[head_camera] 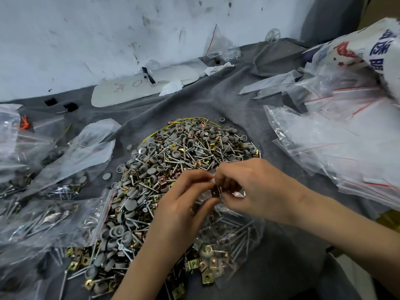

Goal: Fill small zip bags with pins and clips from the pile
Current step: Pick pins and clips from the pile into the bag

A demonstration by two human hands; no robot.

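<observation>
Left hand [186,198] and right hand [249,187]: both pinch mouth of one small zip bag [229,241], over pile's 5 o'clock edge. Bag's long axis runs 12–6, mouth toward 12; screws and clips inside. Brass clip [216,191] at mouth, between my hands. One pile [173,161] mid-surface [281,267]. Filled bags [65,169] at 9 o'clock overlap, count unclear. Empty bags [335,148] at 3 o'clock.

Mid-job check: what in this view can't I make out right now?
Head view:
Mouth of the zip bag: covered by fingers of the left hand and right hand, both pinching it; open or sealed unclear.
Number of clips: half hidden by fingers, blurred.
The filled bags: cut by left edge, glare.
The printed sack: cut by right edge.
</observation>
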